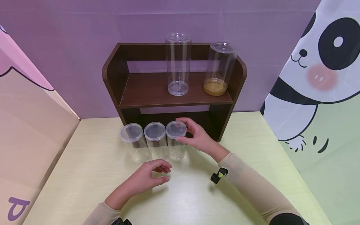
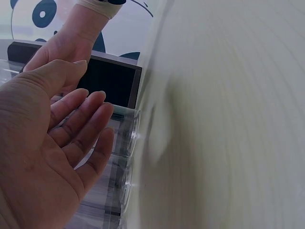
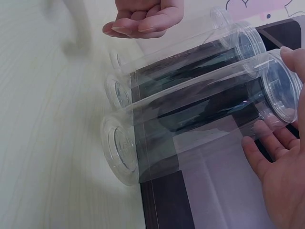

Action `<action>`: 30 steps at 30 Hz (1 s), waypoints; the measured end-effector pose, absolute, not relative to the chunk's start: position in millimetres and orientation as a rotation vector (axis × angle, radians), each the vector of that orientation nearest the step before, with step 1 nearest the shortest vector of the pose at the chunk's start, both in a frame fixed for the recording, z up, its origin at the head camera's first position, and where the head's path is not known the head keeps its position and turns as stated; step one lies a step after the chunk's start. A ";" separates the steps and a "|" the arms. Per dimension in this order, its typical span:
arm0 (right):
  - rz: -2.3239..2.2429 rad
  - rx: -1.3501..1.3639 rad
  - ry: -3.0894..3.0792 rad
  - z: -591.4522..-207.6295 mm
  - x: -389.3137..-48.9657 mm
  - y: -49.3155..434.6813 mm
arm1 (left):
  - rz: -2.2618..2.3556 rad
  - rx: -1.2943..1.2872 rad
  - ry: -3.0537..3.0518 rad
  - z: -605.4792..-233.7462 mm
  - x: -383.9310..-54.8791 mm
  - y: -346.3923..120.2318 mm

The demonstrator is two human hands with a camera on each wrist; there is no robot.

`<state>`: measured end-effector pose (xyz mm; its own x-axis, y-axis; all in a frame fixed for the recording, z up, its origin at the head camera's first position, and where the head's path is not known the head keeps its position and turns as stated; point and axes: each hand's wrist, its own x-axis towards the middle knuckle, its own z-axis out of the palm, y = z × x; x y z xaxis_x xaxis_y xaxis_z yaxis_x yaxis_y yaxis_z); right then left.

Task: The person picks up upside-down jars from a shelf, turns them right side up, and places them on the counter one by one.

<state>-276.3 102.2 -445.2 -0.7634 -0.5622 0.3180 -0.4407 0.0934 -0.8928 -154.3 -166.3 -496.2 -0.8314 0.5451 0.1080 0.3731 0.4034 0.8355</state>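
Three clear plastic jars with clear lids stand upright in a row on the table: a left jar (image 1: 132, 133), a middle jar (image 1: 155, 132) and a right jar (image 1: 176, 150). My right hand (image 1: 198, 139) holds the right jar around its lid, thumb at the near side and fingers behind; in the right wrist view the thumb lies on the lid's edge. In front of the row hovers my left hand (image 1: 147, 178), its fingers loosely bent with nothing in them. The left wrist view shows its open palm (image 2: 52, 157) beside the jars.
Just behind the row is a dark brown two-level shelf (image 1: 149, 90). On its upper board stand a tall clear jar (image 1: 178, 62) and a wider clear jar with a gold-brown base (image 1: 215, 87). Printed cloth walls enclose the pale wooden table (image 1: 197, 200).
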 end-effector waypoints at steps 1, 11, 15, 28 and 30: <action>-1.768 -1.035 2.244 -445.0 -276.4 102.3 | 1.402 0.827 2.476 -496.0 -154.2 -166.1; -1.797 -1.058 2.267 -446.4 -277.1 103.4 | 1.373 0.822 2.525 -479.8 -150.8 -169.0; -1.802 -1.063 2.274 -444.0 -275.4 106.2 | 1.395 0.810 2.566 -465.6 -151.3 -173.8; -1.829 -1.080 2.251 -442.6 -272.4 118.1 | 1.593 0.831 2.744 -412.0 -156.0 -204.8; -1.829 -1.083 2.252 -442.8 -272.4 119.5 | 1.636 0.834 2.804 -403.4 -157.0 -212.0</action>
